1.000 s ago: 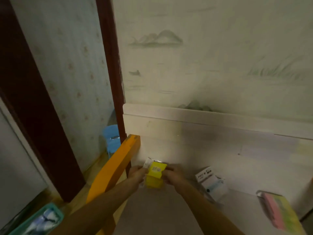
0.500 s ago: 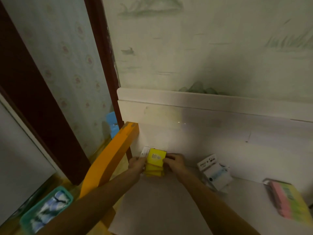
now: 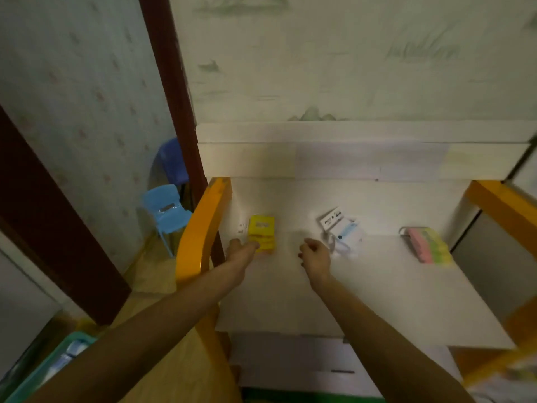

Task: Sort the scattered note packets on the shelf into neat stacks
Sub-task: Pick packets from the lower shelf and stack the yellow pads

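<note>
A stack of yellow note packets (image 3: 261, 233) stands at the back left of the white shelf (image 3: 377, 286). My left hand (image 3: 241, 251) touches the stack's front lower left corner with its fingertips. Apart from the stack and to its right, my right hand (image 3: 315, 255) hovers over the shelf with loosely curled fingers and holds nothing. Just right of that hand lie white and pale blue note packets (image 3: 341, 231) in a loose heap. A pink, green and yellow note pad block (image 3: 427, 245) sits at the far right.
Orange wooden side rails (image 3: 200, 237) (image 3: 505, 210) flank the shelf on the left and right. A white back panel (image 3: 348, 152) rises behind it. Small blue chairs (image 3: 167, 210) stand on the floor to the left, and a green basket (image 3: 52, 370) sits at the bottom left.
My right hand has let go of the yellow stack and moved right, towards the white and blue packets. The left hand stays at the stack. The view has pulled back.
</note>
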